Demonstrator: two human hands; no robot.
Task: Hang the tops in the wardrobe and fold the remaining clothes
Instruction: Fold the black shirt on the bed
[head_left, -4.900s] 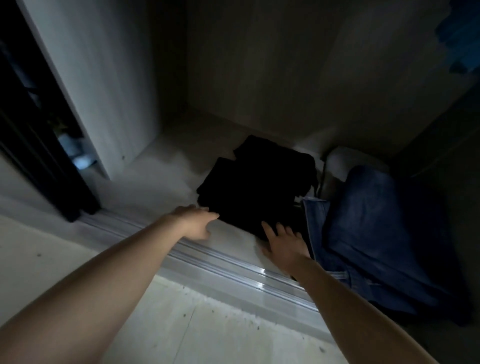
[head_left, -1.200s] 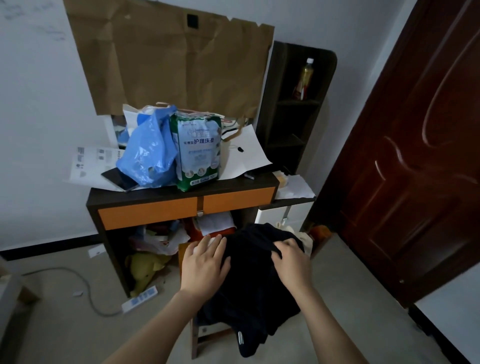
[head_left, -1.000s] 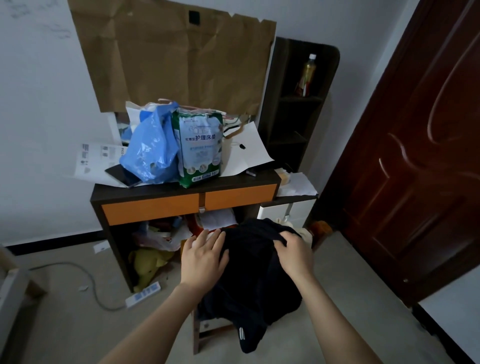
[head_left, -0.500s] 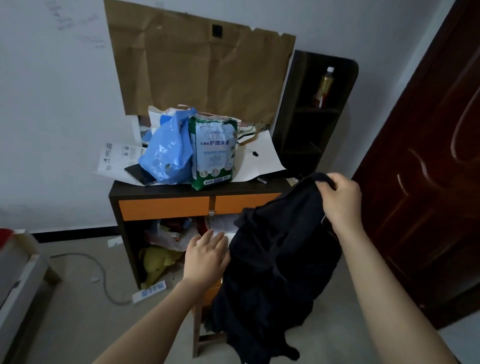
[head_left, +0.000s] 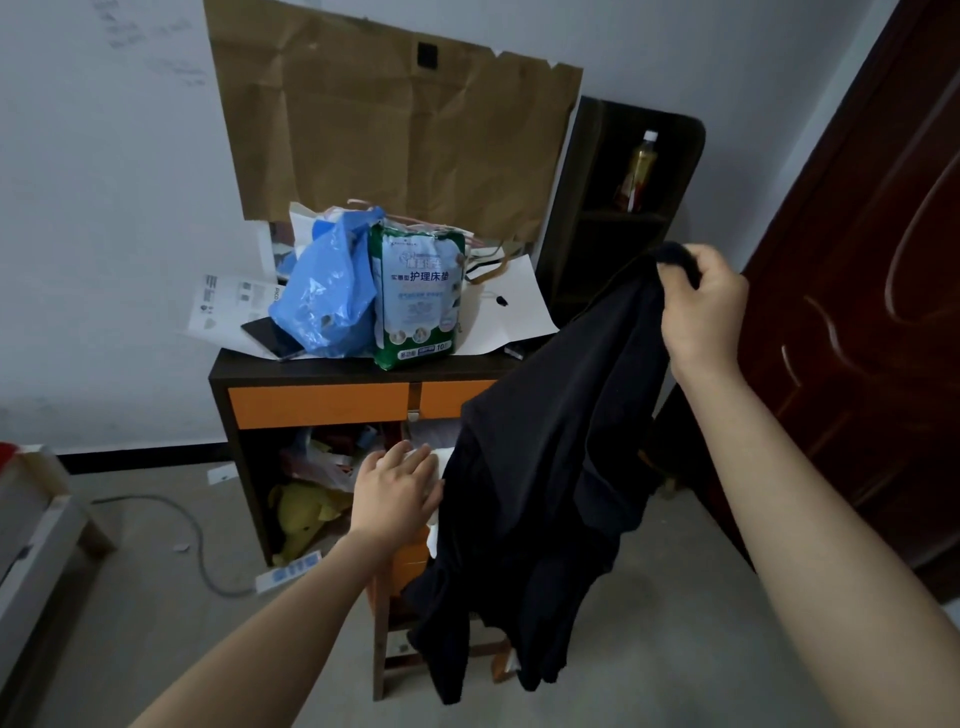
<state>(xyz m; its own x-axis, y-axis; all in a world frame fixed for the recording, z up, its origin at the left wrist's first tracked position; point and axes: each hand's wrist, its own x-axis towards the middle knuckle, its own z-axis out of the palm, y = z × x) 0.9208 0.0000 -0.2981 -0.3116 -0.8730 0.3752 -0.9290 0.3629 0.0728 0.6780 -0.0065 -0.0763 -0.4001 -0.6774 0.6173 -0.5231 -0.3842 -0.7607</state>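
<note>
Gripping a black garment (head_left: 545, 467), the right hand (head_left: 701, 312) lifts it.

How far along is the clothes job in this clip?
Done: nothing hung or folded shows here. In hand: the right hand grips a black fabric garment, held up unfolded over the wooden stool; the left hand is open. Left: hanging or folding it.

The black garment (head_left: 545, 493) is covering most of the stool (head_left: 387, 649) and the right end of the desk (head_left: 311, 371). Fingertips of the right hand (head_left: 701, 312) are disappearing into its cloth. Only a sliver of white cloth (head_left: 434, 540) is showing beside the left hand (head_left: 397, 493). The door (head_left: 872, 312) is running off the right edge. The far bottle (head_left: 640, 171) is showing a label too small to read.
</note>
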